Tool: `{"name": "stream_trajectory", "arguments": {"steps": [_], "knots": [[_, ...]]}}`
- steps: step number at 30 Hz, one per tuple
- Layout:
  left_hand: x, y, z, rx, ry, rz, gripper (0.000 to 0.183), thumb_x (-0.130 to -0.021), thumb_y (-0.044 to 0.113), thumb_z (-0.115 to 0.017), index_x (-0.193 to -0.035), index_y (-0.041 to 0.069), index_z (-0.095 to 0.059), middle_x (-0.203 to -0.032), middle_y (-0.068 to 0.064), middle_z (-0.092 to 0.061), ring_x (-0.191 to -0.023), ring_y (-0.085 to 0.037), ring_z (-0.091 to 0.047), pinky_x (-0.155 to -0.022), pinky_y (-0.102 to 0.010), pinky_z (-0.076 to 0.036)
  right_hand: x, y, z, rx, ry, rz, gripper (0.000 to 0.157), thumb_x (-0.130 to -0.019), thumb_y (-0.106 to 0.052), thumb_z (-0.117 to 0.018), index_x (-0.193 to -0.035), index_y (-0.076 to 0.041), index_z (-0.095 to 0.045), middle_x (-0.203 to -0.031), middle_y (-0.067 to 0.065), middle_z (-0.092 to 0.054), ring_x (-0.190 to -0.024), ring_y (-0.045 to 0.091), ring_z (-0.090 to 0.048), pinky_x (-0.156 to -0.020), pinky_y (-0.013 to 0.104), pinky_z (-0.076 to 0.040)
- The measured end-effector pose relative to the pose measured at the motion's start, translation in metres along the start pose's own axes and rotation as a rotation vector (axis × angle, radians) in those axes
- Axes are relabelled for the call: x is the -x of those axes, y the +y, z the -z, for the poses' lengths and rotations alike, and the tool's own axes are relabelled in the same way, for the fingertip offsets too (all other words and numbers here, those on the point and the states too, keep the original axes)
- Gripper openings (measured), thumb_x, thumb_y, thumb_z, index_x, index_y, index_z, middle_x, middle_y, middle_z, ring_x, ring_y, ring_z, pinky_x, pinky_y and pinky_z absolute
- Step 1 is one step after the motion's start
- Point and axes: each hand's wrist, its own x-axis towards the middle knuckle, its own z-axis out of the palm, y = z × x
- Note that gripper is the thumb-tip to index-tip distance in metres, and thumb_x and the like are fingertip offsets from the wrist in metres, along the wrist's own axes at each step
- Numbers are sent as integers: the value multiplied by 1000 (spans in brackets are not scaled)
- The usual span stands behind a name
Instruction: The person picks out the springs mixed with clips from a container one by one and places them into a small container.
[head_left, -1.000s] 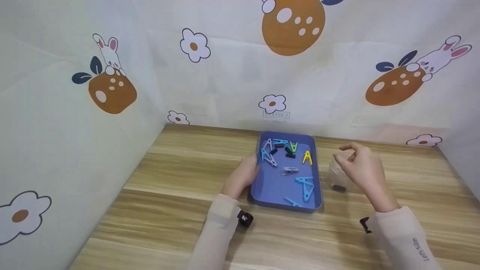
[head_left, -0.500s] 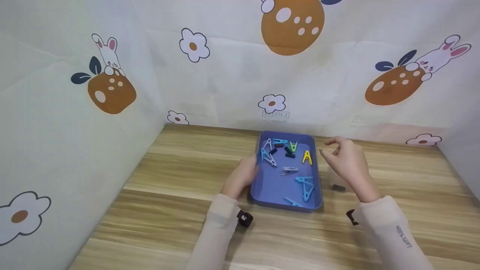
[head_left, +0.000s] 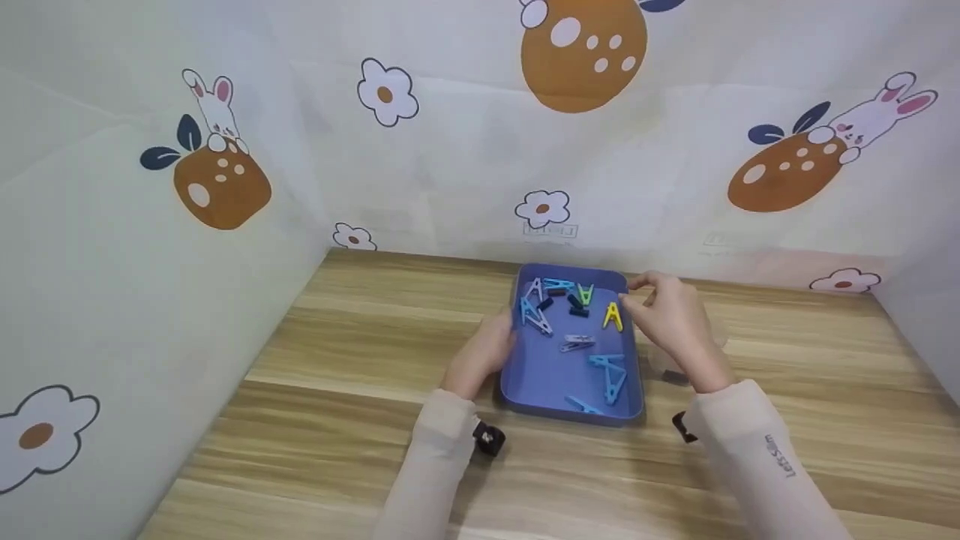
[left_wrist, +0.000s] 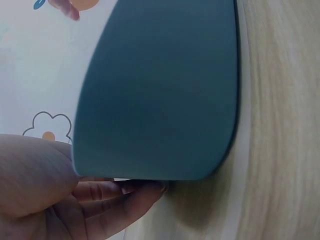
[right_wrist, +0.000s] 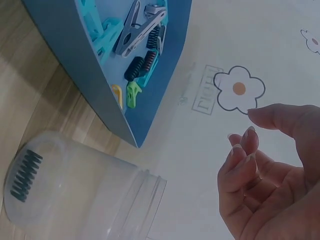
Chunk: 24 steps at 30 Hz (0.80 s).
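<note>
My left hand (head_left: 484, 349) holds the blue plastic tray (head_left: 536, 386) at its left side; in the left wrist view its thumb base meets the rim and its fingers lie along the wall, the thumb tip hidden. Beside the tray's far right edge is my right hand (head_left: 675, 319), thumb and forefinger apart with nothing between them in the right wrist view. Inside the tray lie several clothespins, among them a yellow clothespin (head_left: 613, 316), a green clothespin (head_left: 585, 294) and a grey clothespin (head_left: 577, 343), plus several dark coil springs (right_wrist: 134, 68).
A clear plastic jar (right_wrist: 105, 185) stands right of the tray, mostly behind my right hand in the head view. One dark spring (right_wrist: 26, 176) lies at its bottom. Printed cloth (head_left: 442, 150) walls enclose the wooden table (head_left: 352, 330) at the back and sides.
My right hand has moved left, from above the jar to the tray's far right edge. My left hand and the tray have stayed in place.
</note>
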Motion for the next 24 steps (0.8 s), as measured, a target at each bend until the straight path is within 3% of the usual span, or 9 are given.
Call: {"name": "stream_trajectory", "arguments": {"steps": [20,24], "knots": [[0,0,1,13,-13,19,43,-105,-5,-46,-147,-14,-45,-138,-35,-61,-129,-46,-61,-112,-55,-50,-19,-7,-14,-17,-70,-57,34,-102,-21,-64,-125,4,-68,-65,0,-49,-56,13,-47,-52,26,-39],[0,0,0,-16,-3,8,36,-103,-7,-48,-138,-15,-52,-127,-35,-65,-121,-45,-65,-106,-56,-54,-23,-7,-15,-19,-69,-50,34,-102,-22,-65,-122,5,-69,-62,-2,-45,-53,12,-43,-50,25,-35]]}}
